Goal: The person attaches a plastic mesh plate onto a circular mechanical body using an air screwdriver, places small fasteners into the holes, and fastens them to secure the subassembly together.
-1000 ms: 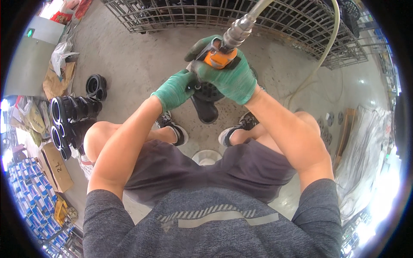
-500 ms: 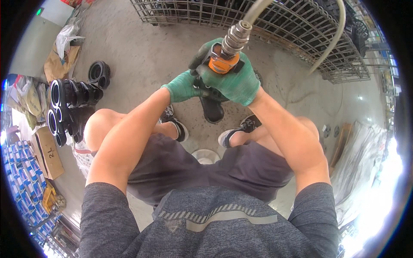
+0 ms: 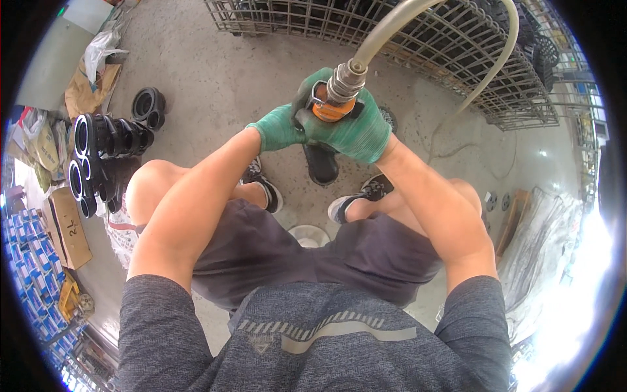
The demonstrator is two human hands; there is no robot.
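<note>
Both my hands wear green work gloves with dark, soiled fingers. My right hand (image 3: 359, 134) wraps round an orange air tool (image 3: 332, 112), held upright over the floor between my feet. A metal hose fitting (image 3: 346, 81) tops the tool, joined to a pale air hose (image 3: 385, 32). Close against the right hand, my left hand (image 3: 277, 129) is closed, its fingertips hidden behind the tool and the other glove. Below both hands is a black moulded part (image 3: 321, 164) with a rounded end; most of it is covered, so I cannot tell whether the left fingers grip it.
A wire mesh basket (image 3: 457, 52) holding black parts stands ahead, and the hose loops across it. On the left, black ringed parts (image 3: 108, 147) are stacked beside a cardboard box (image 3: 68, 228) and blue-and-white boxes (image 3: 32, 268). Plastic sheeting (image 3: 545, 248) lies on the right.
The air tool and its fitting have shifted slightly left and down, with my right hand on them. My left fingers have gone further behind the right glove. More of the hose shows.
</note>
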